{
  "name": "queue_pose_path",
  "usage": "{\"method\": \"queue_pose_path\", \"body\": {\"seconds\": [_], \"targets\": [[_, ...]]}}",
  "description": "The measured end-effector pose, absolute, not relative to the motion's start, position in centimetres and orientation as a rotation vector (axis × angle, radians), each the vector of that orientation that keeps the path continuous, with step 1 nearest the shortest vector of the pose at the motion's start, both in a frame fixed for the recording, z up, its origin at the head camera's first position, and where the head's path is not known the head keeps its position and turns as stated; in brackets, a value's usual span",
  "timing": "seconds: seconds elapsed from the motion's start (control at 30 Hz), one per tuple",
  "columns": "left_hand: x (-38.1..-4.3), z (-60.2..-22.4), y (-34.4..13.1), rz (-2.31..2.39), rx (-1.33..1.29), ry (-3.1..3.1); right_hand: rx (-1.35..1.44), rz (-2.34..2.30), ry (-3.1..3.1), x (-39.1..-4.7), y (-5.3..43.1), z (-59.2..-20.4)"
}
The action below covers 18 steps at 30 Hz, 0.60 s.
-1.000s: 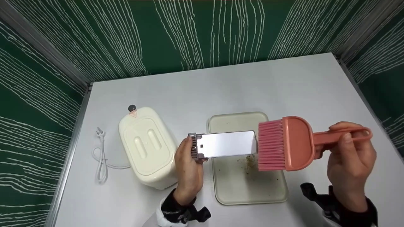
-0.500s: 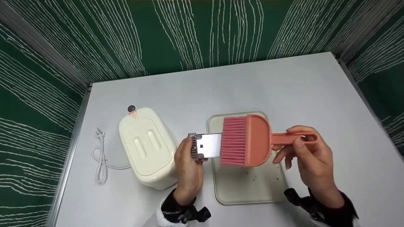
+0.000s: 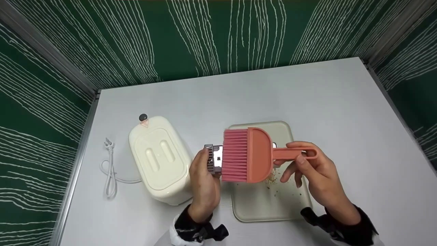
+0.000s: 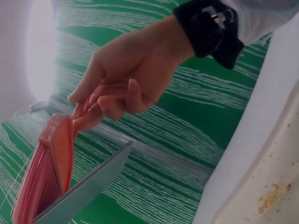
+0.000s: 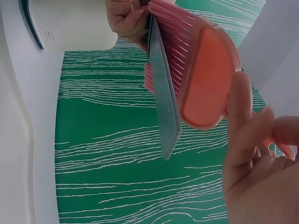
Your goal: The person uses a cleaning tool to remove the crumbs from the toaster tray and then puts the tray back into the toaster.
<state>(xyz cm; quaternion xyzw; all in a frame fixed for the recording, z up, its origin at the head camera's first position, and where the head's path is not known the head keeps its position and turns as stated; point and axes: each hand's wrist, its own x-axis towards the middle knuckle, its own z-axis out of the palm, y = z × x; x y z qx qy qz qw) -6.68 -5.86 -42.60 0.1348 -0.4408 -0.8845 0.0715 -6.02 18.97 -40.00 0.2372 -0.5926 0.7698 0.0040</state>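
My left hand (image 3: 205, 184) grips the grey slotted end of a flat, shiny metal crumb tray (image 3: 218, 157), held level over a beige serving tray (image 3: 256, 210). My right hand (image 3: 321, 177) pinches the handle of a coral brush (image 3: 260, 155) between thumb and fingers. The brush's pink bristles lie across the crumb tray near its slotted end and hide most of its top. In the right wrist view, bristles touch the upper face of the crumb tray (image 5: 163, 93), some hanging past its far side. Brown crumbs (image 3: 271, 178) lie on the beige tray below.
A cream toaster (image 3: 158, 153) with a lid-like top and two oval recesses stands left of the serving tray. Its white cord and plug (image 3: 109, 147) lie bundled on the white table (image 3: 307, 95). Green, white-streaked walls (image 3: 225, 37) surround the table.
My right hand has swept the brush leftward from the crumb tray's free end to near its slotted end. My left hand and the crumb tray have stayed in place.
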Motion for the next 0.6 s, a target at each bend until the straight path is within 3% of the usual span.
{"method": "queue_pose_path", "body": {"seconds": [0.6], "targets": [[-6.6, -42.9, -5.9, -2.635, 0.436, -1.350, 0.689, 2.245, -1.768, -6.4, 20.5, -40.1]]}}
